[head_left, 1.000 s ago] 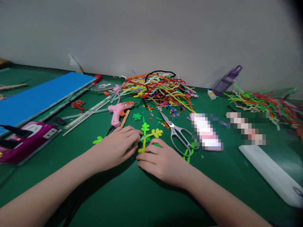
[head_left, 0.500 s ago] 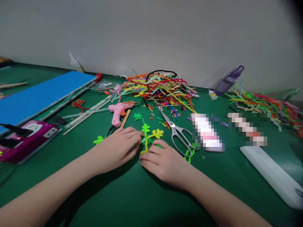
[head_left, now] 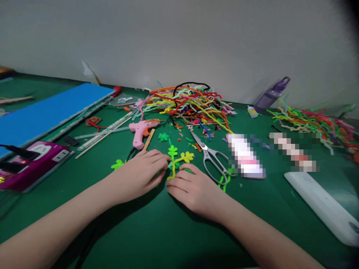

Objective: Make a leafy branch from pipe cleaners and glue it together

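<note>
Between my hands stands a yellow pipe-cleaner flower (head_left: 187, 157), its bent stem running down to my fingers. My right hand (head_left: 193, 186) is closed on the lower end of this stem, fingers curled over it. From the other side my left hand (head_left: 150, 170) is closed with its fingertips at the stem; its thumb side is partly hidden. Just behind are a bright green pipe-cleaner flower (head_left: 173, 151) and a darker green one (head_left: 163, 137). Another light green flower (head_left: 117, 164) lies partly behind my left wrist. Grey-handled scissors (head_left: 209, 151) lie open right of the flowers.
A pink glue gun (head_left: 138, 132) lies behind my left hand. A pile of colourful pipe cleaners (head_left: 190, 101) is at the back. At left are a magenta power strip (head_left: 39, 168) and a blue board (head_left: 56, 104). A purple bottle (head_left: 270, 97) and white case (head_left: 319, 205) are right.
Almost nothing differs. My right hand has shifted very slightly upward beside the yellow stem, and the view has moved a little. Both hands keep their hold.
</note>
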Motion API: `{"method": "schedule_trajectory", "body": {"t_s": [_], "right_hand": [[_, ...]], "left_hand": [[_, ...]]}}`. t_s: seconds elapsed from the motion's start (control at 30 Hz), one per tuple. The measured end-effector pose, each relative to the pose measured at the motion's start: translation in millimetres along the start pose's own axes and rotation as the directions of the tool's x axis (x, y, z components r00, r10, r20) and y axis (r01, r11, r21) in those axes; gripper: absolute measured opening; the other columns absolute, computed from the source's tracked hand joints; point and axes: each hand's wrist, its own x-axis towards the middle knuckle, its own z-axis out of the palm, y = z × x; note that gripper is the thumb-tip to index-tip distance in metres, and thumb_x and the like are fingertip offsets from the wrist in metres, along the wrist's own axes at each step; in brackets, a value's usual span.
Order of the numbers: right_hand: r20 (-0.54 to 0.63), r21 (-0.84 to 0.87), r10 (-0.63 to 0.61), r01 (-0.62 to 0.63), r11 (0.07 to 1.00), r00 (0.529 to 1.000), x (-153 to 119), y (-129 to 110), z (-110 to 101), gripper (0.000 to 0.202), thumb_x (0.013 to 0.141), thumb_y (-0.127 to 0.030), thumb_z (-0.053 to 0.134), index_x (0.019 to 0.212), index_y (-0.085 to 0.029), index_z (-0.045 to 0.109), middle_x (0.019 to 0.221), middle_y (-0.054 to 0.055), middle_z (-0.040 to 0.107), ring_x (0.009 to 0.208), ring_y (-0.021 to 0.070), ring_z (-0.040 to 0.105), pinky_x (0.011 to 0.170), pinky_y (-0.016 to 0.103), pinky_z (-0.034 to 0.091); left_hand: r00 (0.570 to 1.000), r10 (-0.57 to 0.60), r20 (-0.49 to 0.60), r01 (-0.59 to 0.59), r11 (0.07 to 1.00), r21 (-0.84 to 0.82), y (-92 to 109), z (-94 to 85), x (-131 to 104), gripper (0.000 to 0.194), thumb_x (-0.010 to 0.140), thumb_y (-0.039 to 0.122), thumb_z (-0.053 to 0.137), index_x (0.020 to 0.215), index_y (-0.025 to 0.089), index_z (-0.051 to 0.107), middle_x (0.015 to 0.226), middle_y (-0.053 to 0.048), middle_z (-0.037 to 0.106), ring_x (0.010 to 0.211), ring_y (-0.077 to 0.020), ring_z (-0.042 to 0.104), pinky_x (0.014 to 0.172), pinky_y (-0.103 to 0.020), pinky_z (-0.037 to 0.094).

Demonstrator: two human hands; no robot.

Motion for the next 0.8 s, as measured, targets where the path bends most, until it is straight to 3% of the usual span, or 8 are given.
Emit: {"method": "schedule_trajectory", "body": {"t_s": [0.13, 0.33, 0.8], "right_hand": [[-0.023, 0.016, 0.012, -0.012, 1.000, 1.000, 0.1, -0.3, -0.1, 0.019, 0.092, -0.012, 0.045, 0.090, -0.015, 0.064, 0.096, 0.002, 0.071, 0.087, 0.0154, 0.057, 0.093, 0.037, 0.038], [-0.083, 0.033, 0.158, -0.156, 0.987, 0.984, -0.4, 2.0, -7.4, 0.017, 0.093, -0.020, 0.048, 0.097, -0.016, 0.065, 0.100, 0.002, 0.070, 0.087, 0.0158, 0.057, 0.090, 0.038, 0.039], [0.048, 0.015, 0.231, -0.232, 0.973, 0.972, -1.2, 3.6, -5.7, 0.027, 0.094, -0.029, 0.044, 0.108, -0.013, 0.061, 0.111, 0.006, 0.066, 0.098, 0.0208, 0.055, 0.093, 0.040, 0.036]], "left_hand": [[1.000, 0.000, -0.003, 0.000, 1.000, 0.000, -0.1, 0.4, -1.1, 0.012, 0.093, 0.021, 0.037, 0.091, 0.021, 0.049, 0.117, -0.005, 0.059, 0.107, -0.0201, 0.050, 0.090, -0.038, 0.037], [0.999, -0.018, -0.028, 0.019, 0.999, 0.027, -1.5, -1.2, -2.0, 0.014, 0.090, 0.018, 0.041, 0.099, 0.023, 0.050, 0.119, -0.004, 0.059, 0.109, -0.0211, 0.050, 0.094, -0.040, 0.034], [0.999, -0.009, -0.041, 0.012, 0.997, 0.074, -3.8, 0.1, -4.8, 0.025, 0.093, 0.022, 0.038, 0.105, 0.025, 0.059, 0.107, -0.004, 0.060, 0.098, -0.0200, 0.055, 0.091, -0.042, 0.034]]}}
